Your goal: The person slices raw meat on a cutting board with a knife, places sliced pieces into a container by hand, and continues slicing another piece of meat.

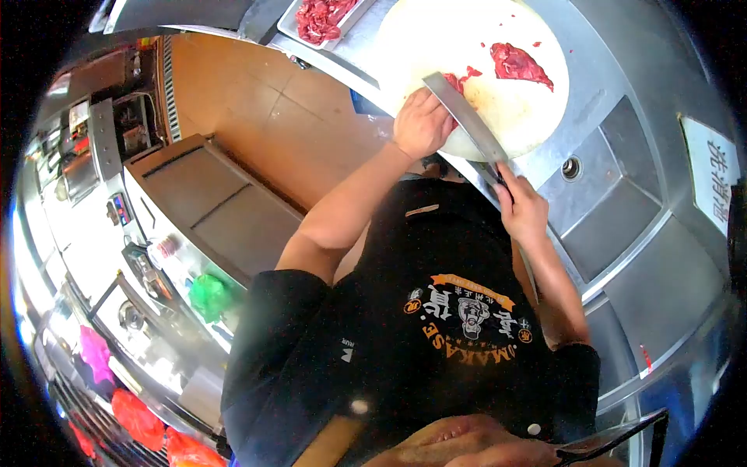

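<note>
My right hand (523, 204) is closed round the handle of a cleaver (468, 118), whose broad blade stands across the near part of a round white cutting board (513, 117). Against the blade's left side, my left hand (422, 123) presses down with bent fingers on a piece of red meat (454, 83), mostly hidden by fingers and blade. A larger piece of raw meat (520, 65) lies apart on the board's far right, with small scraps around it.
A white tray of cut meat (323, 22) stands beyond the board on the left. Right of the board is a metal sink (615, 194) with a drain (571, 168). A steel counter with a green bag (208, 297) runs along the left.
</note>
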Tool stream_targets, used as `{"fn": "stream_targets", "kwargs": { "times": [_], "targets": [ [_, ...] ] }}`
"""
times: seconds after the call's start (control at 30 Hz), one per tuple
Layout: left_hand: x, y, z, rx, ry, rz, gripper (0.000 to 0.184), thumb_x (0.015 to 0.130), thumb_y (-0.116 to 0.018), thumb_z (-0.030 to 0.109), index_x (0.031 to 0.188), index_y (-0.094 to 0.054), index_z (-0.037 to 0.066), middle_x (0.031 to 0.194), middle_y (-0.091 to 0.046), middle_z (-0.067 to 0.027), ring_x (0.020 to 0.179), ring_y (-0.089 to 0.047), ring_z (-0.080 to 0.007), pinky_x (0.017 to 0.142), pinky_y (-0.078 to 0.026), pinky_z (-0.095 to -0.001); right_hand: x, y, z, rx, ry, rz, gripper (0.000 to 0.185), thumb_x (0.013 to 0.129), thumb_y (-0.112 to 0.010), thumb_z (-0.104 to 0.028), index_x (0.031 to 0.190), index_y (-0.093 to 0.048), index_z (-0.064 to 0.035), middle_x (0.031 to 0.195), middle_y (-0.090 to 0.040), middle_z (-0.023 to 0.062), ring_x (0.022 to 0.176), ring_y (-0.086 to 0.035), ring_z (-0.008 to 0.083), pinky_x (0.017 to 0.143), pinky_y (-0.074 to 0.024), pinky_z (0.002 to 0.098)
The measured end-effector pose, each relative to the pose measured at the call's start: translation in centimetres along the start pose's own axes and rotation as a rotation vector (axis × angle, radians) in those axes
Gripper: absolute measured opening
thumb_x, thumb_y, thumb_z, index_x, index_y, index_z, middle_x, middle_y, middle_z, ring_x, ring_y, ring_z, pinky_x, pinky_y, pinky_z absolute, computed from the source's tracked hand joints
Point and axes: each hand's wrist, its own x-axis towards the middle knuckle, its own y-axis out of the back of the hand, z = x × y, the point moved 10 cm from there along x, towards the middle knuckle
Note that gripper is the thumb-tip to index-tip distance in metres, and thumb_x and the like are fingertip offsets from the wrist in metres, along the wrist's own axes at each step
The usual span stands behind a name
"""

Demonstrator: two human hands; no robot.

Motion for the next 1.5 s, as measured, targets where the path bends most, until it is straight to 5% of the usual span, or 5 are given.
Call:
{"fn": "stream_targets", "kwargs": {
  "times": [0.47, 0.63, 0.77, 1.17, 1.5],
  "targets": [
    [0.3, 0.6, 0.4, -0.031, -0.029, 0.047, 0.030, 0.079, -0.075, 0.014, 0.109, -0.074, 0.009, 0.119, -0.067, -0.0064, 0.117, -0.061, -0.0290, 0.100, -0.051, -0.0426, 12.0, -1.6, -1.8, 0.341, -0.128, 0.055, 0.036, 0.103, -0.063, -0.024, 0.138, -0.066, -0.0129, 0.126, -0.072, 0.0182, 0.114, -0.072, 0.0308, 0.095, -0.0540, 0.0351],
    [-0.1, 0.0, -0.3, -0.047, 0.043, 0.016, 0.032, 0.080, -0.074, 0.014, 0.111, -0.073, 0.008, 0.122, -0.066, -0.0088, 0.116, -0.061, -0.0305, 0.102, -0.050, -0.0428, 6.1, 0.7, -1.2, 0.204, -0.064, -0.027, 0.036, 0.103, -0.065, -0.022, 0.136, -0.067, -0.0092, 0.126, -0.072, 0.0191, 0.115, -0.071, 0.0318, 0.096, -0.0548, 0.0367],
    [0.1, 0.0, 0.1, 0.011, -0.021, -0.013, 0.030, 0.078, -0.075, 0.014, 0.108, -0.073, 0.007, 0.121, -0.066, -0.0094, 0.114, -0.061, -0.0322, 0.102, -0.050, -0.0432, 0.2, 0.6, -0.8, 0.069, -0.059, -0.035, 0.036, 0.100, -0.068, -0.023, 0.135, -0.068, -0.0156, 0.094, -0.072, 0.0133, 0.082, -0.071, 0.0342, 0.071, -0.0561, 0.0408],
    [0.3, 0.7, 0.3, -0.077, -0.037, 0.017, 0.033, 0.079, -0.074, 0.012, 0.112, -0.073, 0.008, 0.121, -0.066, -0.0094, 0.118, -0.061, -0.0312, 0.101, -0.050, -0.0447, 18.3, -2.4, -3.0, 0.345, -0.064, 0.165, 0.040, 0.104, -0.059, -0.040, 0.138, -0.066, -0.0195, 0.113, -0.074, 0.0188, 0.100, -0.072, 0.0382, 0.086, -0.0568, 0.0422],
    [-0.3, 0.2, 0.1, -0.012, -0.022, 0.000, 0.031, 0.078, -0.074, 0.016, 0.108, -0.076, 0.010, 0.116, -0.067, -0.0075, 0.111, -0.062, -0.0314, 0.101, -0.049, -0.0445, 1.6, -0.2, -0.8, 0.018, -0.071, -0.097, 0.039, 0.098, -0.070, -0.023, 0.137, -0.067, -0.0191, 0.097, -0.073, 0.0125, 0.085, -0.072, 0.0336, 0.072, -0.0568, 0.0398]
  ]
}}
